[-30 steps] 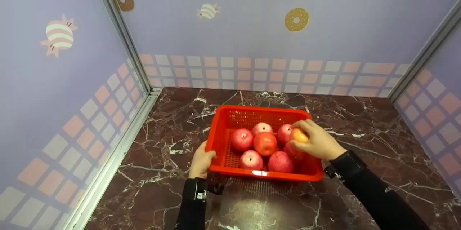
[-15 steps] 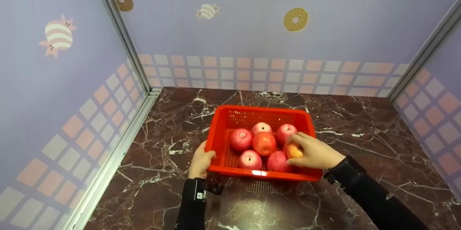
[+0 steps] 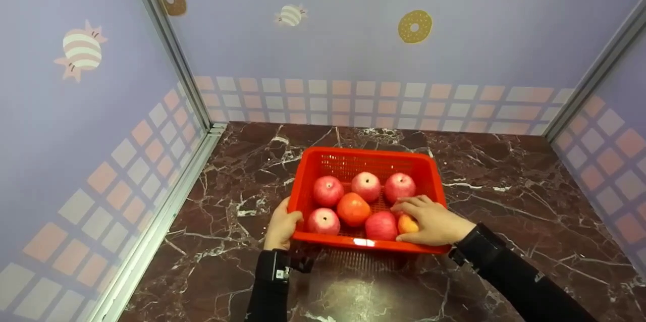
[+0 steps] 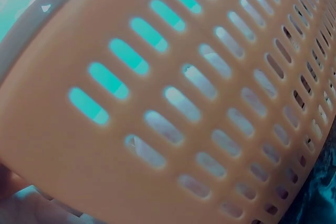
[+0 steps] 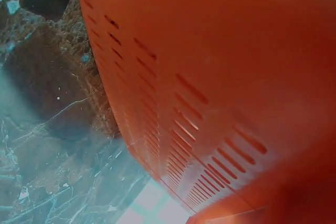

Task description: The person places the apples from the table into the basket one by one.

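Observation:
In the head view a red plastic basket (image 3: 371, 244) with slotted walls stands on the marble surface. My left hand (image 3: 281, 225) grips its left rim, thumb over the edge. Inside the basket's near right corner, my right hand (image 3: 433, 222) holds a yellow-orange fruit (image 3: 408, 224) between thumb and fingers, partly covering it. Beside that fruit lies a red apple (image 3: 381, 226). An orange-red round fruit (image 3: 353, 209) sits near the middle, with several pinkish-red apples (image 3: 328, 191) around it. Both wrist views show the basket wall (image 4: 121, 145) close up; the fruit is hidden there.
Dark brown marble (image 3: 227, 241) surrounds the basket. Lilac patterned panels (image 3: 353, 59) enclose the back and both sides, and a metal rail (image 3: 166, 221) runs along the left edge.
My right hand has lowered toward the basket's near right corner with the yellow-orange fruit. Several fruits have shifted left, among them the orange-red one. My left hand stays on the rim.

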A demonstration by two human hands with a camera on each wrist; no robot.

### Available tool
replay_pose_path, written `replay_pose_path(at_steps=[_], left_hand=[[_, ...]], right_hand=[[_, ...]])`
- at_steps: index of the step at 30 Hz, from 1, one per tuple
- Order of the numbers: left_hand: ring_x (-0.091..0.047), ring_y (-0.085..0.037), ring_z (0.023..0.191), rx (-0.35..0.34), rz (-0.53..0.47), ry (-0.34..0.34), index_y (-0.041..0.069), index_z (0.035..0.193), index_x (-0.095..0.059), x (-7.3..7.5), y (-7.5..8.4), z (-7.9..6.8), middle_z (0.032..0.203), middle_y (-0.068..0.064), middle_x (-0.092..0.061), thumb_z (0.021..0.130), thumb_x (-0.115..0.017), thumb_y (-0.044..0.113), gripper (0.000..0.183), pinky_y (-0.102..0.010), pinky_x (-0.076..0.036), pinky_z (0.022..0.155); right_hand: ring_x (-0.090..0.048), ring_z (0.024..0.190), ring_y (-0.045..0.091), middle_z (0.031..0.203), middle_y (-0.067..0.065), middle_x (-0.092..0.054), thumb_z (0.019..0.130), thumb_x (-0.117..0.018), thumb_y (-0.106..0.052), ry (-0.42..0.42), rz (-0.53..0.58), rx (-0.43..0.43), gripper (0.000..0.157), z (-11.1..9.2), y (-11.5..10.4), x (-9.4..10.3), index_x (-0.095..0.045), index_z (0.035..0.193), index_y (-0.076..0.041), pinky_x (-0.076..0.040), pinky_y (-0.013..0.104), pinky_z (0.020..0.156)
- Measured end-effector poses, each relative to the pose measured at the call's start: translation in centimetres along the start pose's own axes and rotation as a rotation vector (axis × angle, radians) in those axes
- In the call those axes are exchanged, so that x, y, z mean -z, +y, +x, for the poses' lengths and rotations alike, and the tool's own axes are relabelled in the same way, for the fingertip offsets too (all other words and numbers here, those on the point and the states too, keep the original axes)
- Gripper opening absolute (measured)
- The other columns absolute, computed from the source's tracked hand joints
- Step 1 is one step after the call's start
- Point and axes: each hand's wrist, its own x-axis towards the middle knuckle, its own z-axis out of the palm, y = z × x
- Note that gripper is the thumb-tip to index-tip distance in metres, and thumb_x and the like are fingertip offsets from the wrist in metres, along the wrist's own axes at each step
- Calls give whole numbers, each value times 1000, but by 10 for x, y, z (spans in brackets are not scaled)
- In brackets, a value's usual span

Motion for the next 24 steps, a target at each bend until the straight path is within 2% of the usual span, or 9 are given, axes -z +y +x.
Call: replay_pose_path(at_steps=[14,24], left_hand=[[-59,-38,115,3,-7,4,-8,146,-48,0,1,-1,135,-31,-59,71,-52,-9,75,-28,-44,84],[-59,-38,112,-5,-14,6,-9,144,-49,0,2,-2,131,-31,-60,70,-51,-10,74,-28,-44,81]], right_hand=[[-50,133,41,150,17,-55,87,-71,-59,-21,1,-14,74,1,0,0,-58,144,-14,-46,66,100],[-37,145,50,163,19,-39,89,-64,-66,-23,-18,-46,86,-1,-2,1,-42,158,-19,-35,74,109]])
